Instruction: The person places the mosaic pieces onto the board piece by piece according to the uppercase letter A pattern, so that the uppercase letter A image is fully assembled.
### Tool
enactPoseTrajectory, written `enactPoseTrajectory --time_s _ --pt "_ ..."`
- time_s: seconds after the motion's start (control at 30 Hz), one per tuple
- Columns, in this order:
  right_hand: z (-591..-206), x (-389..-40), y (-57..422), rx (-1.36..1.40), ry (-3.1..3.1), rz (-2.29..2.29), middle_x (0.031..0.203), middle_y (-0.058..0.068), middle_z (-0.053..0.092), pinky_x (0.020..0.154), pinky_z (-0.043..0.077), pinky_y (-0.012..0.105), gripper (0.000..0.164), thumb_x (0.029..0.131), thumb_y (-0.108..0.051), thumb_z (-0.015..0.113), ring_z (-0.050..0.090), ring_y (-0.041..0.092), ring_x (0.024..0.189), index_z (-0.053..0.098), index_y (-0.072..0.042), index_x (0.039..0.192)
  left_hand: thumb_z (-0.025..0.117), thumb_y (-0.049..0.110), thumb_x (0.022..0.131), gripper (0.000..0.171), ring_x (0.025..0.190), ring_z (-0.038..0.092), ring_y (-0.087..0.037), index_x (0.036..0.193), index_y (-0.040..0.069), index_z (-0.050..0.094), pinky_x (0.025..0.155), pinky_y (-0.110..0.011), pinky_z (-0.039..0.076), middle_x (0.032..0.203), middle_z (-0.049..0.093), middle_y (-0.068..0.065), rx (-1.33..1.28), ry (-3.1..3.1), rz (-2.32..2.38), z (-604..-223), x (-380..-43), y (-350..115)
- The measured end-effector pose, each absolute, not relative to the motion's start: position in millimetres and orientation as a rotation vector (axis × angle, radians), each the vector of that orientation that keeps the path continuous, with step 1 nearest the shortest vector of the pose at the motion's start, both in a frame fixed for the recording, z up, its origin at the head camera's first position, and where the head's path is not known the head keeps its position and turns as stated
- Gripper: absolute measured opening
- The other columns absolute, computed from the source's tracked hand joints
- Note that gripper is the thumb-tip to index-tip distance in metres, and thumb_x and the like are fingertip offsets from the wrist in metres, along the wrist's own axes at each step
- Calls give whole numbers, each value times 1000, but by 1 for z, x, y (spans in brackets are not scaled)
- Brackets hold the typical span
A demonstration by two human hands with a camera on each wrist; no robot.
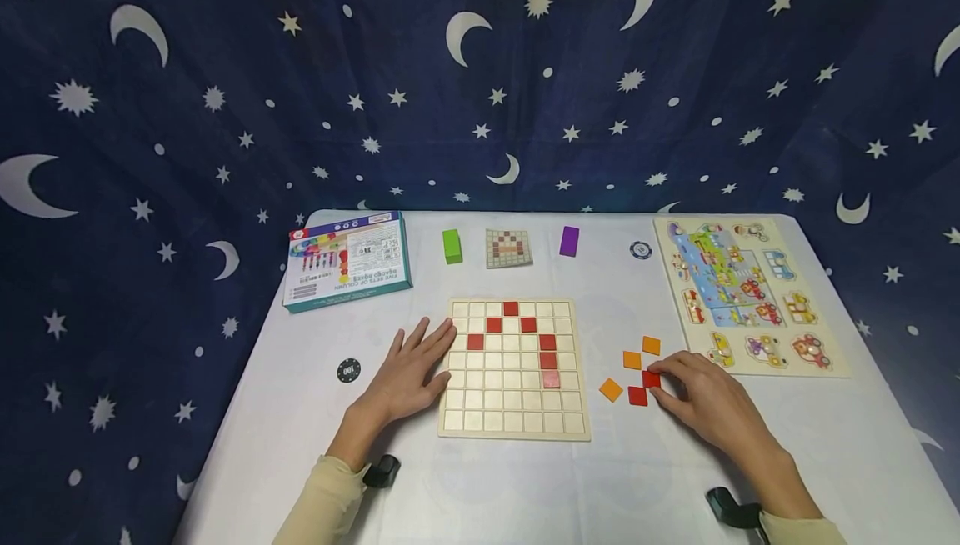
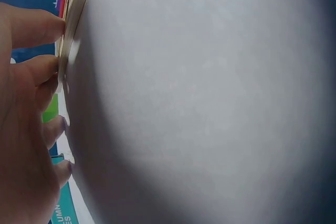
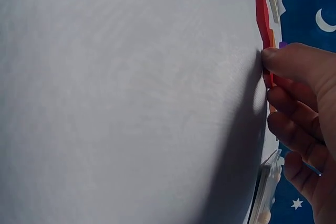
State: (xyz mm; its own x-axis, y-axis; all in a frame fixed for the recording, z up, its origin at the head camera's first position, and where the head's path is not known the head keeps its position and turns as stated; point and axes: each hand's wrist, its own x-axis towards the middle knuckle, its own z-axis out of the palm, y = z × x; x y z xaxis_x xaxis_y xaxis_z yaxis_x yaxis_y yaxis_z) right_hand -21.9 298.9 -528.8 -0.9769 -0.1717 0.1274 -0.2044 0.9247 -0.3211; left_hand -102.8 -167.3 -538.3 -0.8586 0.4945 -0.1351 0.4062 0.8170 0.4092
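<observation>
A square cream grid board [image 1: 492, 422] lies in the middle of the table, several red square tiles [image 1: 511, 309] set in an arch in its cells. My left hand [image 1: 405, 370] is spread at the board's left side, thumb and index fingertip at its edge. To the right of the board, my right hand [image 1: 708, 395] pinches a red tile [image 1: 651, 379] between thumb and index finger. Another red tile [image 1: 637, 396] lies just beside it. Three orange tiles [image 1: 632, 360] are scattered around these. The right wrist view shows the thumb on the pinched red tile [image 3: 267, 72].
Behind the board stand a green block [image 1: 452, 247], a small pattern card [image 1: 509, 248] and a purple block [image 1: 569, 241]. A cardboard box [image 1: 347, 262] occupies the back left, a picture puzzle board [image 1: 765, 303] the right. Round chips, black [image 1: 348, 370] and blue-white [image 1: 641, 250], lie apart.
</observation>
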Motion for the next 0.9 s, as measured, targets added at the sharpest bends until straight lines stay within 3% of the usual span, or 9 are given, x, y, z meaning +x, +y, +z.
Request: enactPoseTrajectory --time_s 0.67,0.9 --pt "-516 -34 295 296 -3044 489 104 5 75 90 59 58 30 78 -20 91 70 29 97 79 -12 105 54 37 105 70 169 17 -37 169 19 32 132 -70 13 178 29 2 719 2768 563 -538 -103 -171" --pt "-516 -41 278 421 -2924 460 98 0 74 77 58 46 31 78 -24 92 64 18 85 79 -14 104 53 38 104 71 169 17 -35 170 21 31 133 -69 13 178 28 4 716 2767 533 -539 -104 -169"
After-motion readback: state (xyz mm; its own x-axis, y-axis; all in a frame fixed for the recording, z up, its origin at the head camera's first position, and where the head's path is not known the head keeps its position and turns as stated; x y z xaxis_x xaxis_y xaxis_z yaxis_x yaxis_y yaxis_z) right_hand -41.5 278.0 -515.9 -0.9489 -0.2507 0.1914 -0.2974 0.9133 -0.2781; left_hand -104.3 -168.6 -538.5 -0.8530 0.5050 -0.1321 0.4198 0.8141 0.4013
